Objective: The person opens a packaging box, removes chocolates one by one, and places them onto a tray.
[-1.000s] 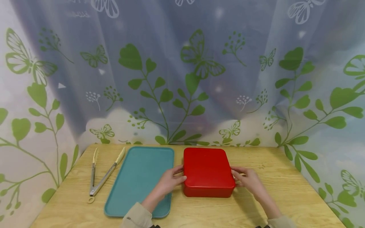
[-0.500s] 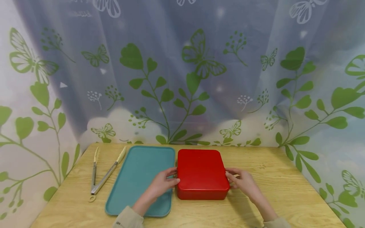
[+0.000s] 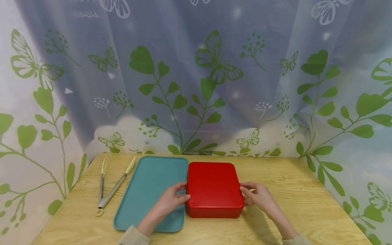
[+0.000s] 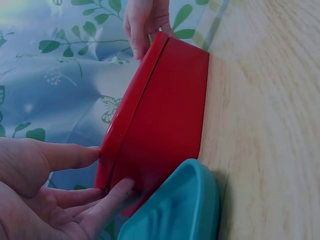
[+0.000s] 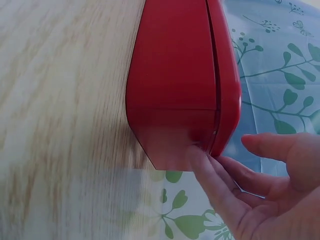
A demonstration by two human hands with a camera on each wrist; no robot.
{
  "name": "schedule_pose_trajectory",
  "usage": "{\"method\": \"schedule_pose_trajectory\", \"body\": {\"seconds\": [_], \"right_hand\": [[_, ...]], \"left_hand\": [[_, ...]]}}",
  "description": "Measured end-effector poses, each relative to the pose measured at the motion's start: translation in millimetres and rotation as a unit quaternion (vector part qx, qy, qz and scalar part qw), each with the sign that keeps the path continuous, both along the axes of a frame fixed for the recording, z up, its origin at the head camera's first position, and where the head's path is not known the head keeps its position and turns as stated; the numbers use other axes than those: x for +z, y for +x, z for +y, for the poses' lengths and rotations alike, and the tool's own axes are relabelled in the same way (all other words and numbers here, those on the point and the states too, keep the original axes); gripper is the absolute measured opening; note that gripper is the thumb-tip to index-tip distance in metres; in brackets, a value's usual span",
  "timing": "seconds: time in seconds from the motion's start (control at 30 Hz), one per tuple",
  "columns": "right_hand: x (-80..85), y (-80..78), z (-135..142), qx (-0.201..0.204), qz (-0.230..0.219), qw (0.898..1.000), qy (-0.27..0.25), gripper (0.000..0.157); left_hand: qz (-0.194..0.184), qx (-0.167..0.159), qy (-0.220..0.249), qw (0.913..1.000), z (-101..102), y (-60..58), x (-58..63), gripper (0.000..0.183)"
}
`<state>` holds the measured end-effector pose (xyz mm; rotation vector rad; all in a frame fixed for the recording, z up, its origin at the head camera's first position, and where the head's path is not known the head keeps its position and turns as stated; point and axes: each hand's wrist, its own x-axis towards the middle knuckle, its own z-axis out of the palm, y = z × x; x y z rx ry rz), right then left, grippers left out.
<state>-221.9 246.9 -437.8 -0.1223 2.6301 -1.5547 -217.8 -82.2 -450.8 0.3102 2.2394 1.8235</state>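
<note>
A red lidded box sits on the table, its lid on. My left hand is at the box's left side, with thumb and fingertips touching it. In the left wrist view, the left thumb meets the lid's edge and a straight finger lies against the box wall. On the opposite side is my right hand. The right wrist view shows fingertips touching the wall below the lid, while the right thumb stands slightly apart from the lid. The box's left edge is beside the teal tray.
Metal tongs with pale yellow tips lie spread at the left of the tray. The wooden table extends right of the box. A curtain with leaves and butterflies hangs behind and around the table.
The red box has slid left and slightly nearer to me, up to the teal tray's edge. Both hands have moved along with it, staying at its sides.
</note>
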Motion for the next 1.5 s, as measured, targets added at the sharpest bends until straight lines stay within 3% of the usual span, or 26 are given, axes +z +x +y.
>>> {"method": "schedule_pose_trajectory", "body": {"seconds": [0.17,0.3,0.43,0.53,0.63,1.03,1.5], "right_hand": [[1.8,1.5,0,0.004,-0.002,1.0,0.025,0.04],[2.8,-1.6,6,0.038,-0.005,0.999,0.02,0.044],[3.4,-9.2,17,0.073,-0.011,0.997,-0.005,0.048],[4.4,-15.9,21,0.073,-0.018,0.997,-0.022,0.049],[6.0,-21.2,18,0.06,-0.032,0.997,-0.037,0.049],[5.5,-26.9,10,0.053,-0.061,0.995,-0.063,0.052],[3.3,-22.4,0,0.035,-0.063,0.995,-0.064,0.048]], "left_hand": [[0.003,-0.003,-0.004,1.0,-2,3.5,1.0,0.06],[0.0,0.001,-0.001,1.0,-5,0.5,-1.2,0.057],[0.003,0.037,0.02,0.9991,-7,-8.8,-5.4,0.044],[0.001,0.078,0.043,0.9961,-7,-17.0,-8.3,0.037],[-0.009,0.095,0.059,0.9937,-7,-23.5,-10.5,0.035],[-0.033,0.059,0.082,0.9944,-3,-25.1,-9.6,0.037],[-0.035,0.068,0.086,0.9934,-1,-21.6,-6.7,0.039]]}}
